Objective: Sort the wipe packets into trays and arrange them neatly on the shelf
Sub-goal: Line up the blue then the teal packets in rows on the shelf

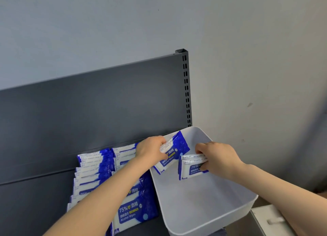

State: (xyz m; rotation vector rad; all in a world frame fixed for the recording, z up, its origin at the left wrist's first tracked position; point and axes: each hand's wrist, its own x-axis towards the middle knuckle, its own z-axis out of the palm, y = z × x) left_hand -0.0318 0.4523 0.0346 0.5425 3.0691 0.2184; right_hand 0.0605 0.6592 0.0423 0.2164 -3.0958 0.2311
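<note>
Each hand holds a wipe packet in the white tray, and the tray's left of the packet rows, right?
No. The head view shows the white tray right of the packet rows; the left hand and right hand each hold one.

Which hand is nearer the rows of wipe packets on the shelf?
Left. The left hand sits just right of the rows; the right hand is farther right, over the white tray.
</note>
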